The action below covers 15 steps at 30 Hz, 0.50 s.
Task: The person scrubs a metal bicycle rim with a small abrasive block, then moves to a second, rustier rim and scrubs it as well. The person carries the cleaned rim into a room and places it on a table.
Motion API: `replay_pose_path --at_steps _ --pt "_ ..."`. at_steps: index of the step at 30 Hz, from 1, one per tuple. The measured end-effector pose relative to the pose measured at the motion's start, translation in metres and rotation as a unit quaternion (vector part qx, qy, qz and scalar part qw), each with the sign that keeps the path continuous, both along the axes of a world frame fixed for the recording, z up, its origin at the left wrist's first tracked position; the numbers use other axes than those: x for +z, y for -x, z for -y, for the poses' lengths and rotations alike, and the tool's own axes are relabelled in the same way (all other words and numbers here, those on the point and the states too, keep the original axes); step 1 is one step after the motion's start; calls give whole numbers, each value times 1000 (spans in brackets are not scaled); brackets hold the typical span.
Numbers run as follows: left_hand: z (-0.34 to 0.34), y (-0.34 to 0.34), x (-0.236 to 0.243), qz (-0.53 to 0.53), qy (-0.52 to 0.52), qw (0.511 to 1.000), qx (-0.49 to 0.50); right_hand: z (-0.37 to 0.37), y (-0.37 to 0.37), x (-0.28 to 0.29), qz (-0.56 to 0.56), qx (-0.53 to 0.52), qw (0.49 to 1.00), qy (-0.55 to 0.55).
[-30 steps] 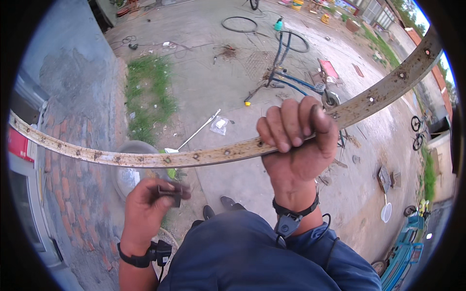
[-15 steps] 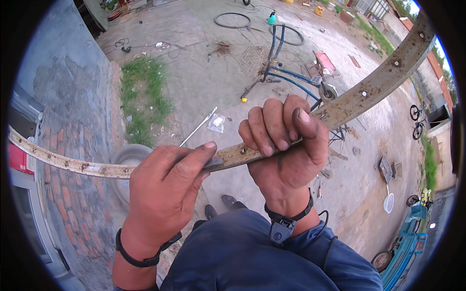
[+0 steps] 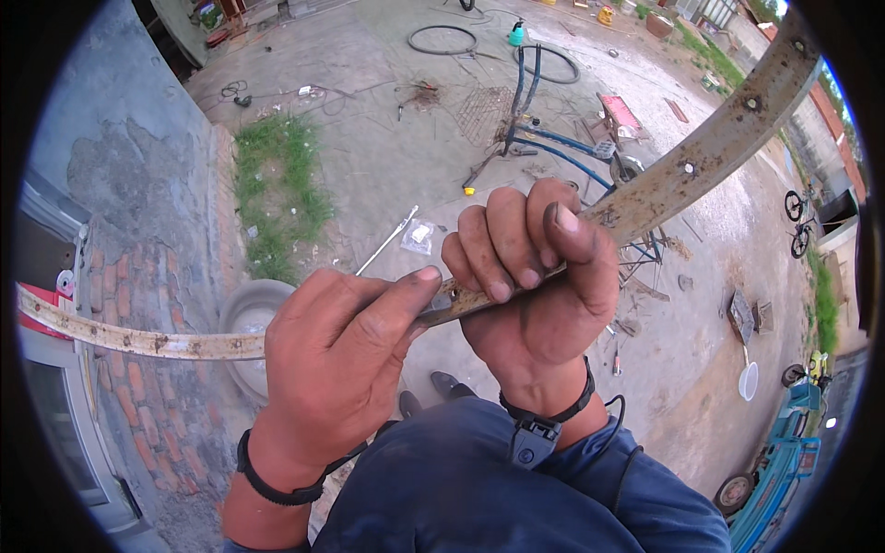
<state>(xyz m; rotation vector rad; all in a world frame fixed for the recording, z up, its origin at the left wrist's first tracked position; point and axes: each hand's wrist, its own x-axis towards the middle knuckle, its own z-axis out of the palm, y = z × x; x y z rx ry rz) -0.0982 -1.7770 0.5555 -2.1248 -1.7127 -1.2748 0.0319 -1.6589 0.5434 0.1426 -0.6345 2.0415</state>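
A long curved metal rim (image 3: 701, 166), pale, rust-speckled and pierced with small holes, spans the view from lower left to upper right. My right hand (image 3: 539, 286) is closed round it just right of centre, fingers curled over it, palm toward the camera. My left hand (image 3: 336, 359) is closed at the rim just left of the right hand, holding a small dark metal piece (image 3: 441, 300) against it. Most of that piece is hidden by the fingers. Dark grime covers several fingertips.
A grey basin (image 3: 241, 369) sits by the brick-patched wall (image 3: 157, 415) at left. A blue bicycle frame (image 3: 558, 147), loose tyres (image 3: 442, 28), a green sprayer (image 3: 516, 35) and a white rod (image 3: 387, 240) lie or stand on the concrete. A teal cart (image 3: 774, 479) stands at lower right.
My left hand has risen from below the rim with the small piece onto it, then slid rightward. My right hand has shifted left, closer to the left one, still gripping the rim.
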Motion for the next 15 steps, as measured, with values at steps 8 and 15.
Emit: replay_pose_path --at_steps 8,15 --pt "1 -2 4 -19 10 1000 2 2 0 -2 12 8 1000 19" --pt "2 1 2 -18 8 1000 0 6 1 -3 18 -11 999 27"
